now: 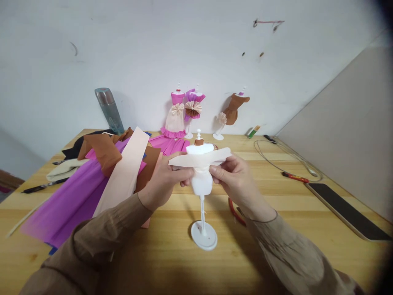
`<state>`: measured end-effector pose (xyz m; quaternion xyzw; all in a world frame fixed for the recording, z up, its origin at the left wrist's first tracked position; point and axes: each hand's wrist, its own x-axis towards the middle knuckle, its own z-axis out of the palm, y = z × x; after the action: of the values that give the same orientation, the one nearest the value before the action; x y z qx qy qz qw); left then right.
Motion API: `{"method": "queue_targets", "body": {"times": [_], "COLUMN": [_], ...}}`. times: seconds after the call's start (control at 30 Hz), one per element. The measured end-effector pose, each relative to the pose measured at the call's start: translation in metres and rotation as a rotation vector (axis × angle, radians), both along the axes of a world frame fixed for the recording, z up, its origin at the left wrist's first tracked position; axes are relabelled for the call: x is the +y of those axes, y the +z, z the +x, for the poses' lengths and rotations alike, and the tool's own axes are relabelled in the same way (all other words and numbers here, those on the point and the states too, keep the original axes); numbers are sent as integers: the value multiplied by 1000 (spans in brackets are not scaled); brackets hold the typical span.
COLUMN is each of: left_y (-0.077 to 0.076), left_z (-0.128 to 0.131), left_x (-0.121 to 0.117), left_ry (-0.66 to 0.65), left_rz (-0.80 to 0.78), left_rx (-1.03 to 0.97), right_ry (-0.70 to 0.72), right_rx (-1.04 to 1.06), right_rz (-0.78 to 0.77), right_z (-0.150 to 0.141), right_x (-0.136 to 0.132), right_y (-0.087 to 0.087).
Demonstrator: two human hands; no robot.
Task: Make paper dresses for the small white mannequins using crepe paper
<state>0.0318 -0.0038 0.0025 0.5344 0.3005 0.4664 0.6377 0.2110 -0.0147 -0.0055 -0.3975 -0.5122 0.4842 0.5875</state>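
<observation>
A small white dress form (203, 185) stands upright on a round base in front of me, with a brown band (199, 142) around its neck. Across its chest lies a cream paper strip (201, 159), pulled in at the middle over the waist. My left hand (164, 178) pinches the strip on the left side of the form. On the other side, my right hand (235, 178) is closed on the strip, its thumb against the form's waist. The fingertips behind the paper are partly hidden.
To the left lies a pile of purple paper (72, 200), brown and cream sheets. Behind it stands a flask (109, 110). Dressed forms (175, 119) line the wall. A phone (346, 211), a cable (267, 159) and red-handled scissors (236, 213) lie to the right.
</observation>
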Motion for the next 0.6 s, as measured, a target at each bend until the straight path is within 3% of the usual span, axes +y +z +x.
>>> {"method": "queue_targets", "body": {"times": [0.37, 0.6], "left_y": [-12, -3], "left_z": [0, 7], "left_x": [7, -3], "left_ry": [-32, 114], "left_rz": [-3, -51], "left_rx": [50, 43], "right_ry": [110, 61], "right_rx": [-50, -54], "right_rz": [-3, -74], "right_z": [0, -13], "right_x": [3, 2], "right_y": [-3, -11]}}
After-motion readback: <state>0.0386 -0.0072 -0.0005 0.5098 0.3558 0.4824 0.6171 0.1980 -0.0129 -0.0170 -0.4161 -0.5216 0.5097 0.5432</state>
